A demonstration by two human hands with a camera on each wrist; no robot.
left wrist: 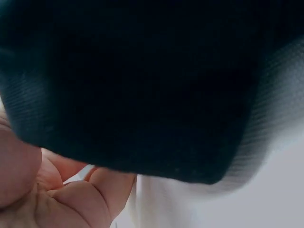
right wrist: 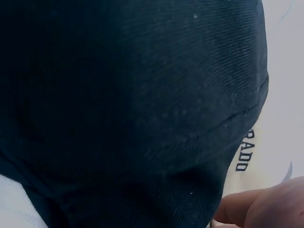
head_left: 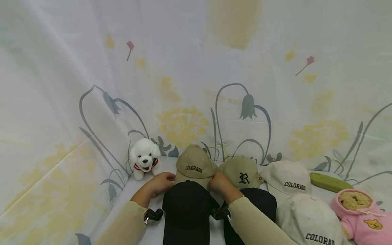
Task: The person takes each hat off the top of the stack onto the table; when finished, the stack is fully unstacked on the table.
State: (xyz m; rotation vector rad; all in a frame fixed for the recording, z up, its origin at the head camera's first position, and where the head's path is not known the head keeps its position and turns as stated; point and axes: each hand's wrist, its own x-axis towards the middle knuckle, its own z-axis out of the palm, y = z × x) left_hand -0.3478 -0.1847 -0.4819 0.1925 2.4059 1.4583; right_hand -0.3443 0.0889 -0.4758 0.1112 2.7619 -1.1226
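A tan baseball cap [head_left: 196,161] with COLORADO lettering stands at the back, facing me. At its left edge my left hand [head_left: 160,183] holds the brim side between bent fingers; their tips are partly hidden. The right hand [head_left: 222,182] pinches the same cap's right edge, beside a second tan cap [head_left: 242,170] bearing a letter R. A black cap [head_left: 187,207] lies in front, between my forearms, brim toward me. It fills most of the left wrist view, with curled fingers [left wrist: 90,194] below it. In the right wrist view, a fingertip [right wrist: 242,206] shows beyond the black fabric.
A white plush dog [head_left: 145,158] sits left of the caps. To the right are a dark cap [head_left: 260,200] under my right forearm, two cream caps [head_left: 289,177], a green elongated object [head_left: 330,182] and a plush in a pink hoodie [head_left: 364,217]. A patterned curtain [head_left: 190,68] rises behind.
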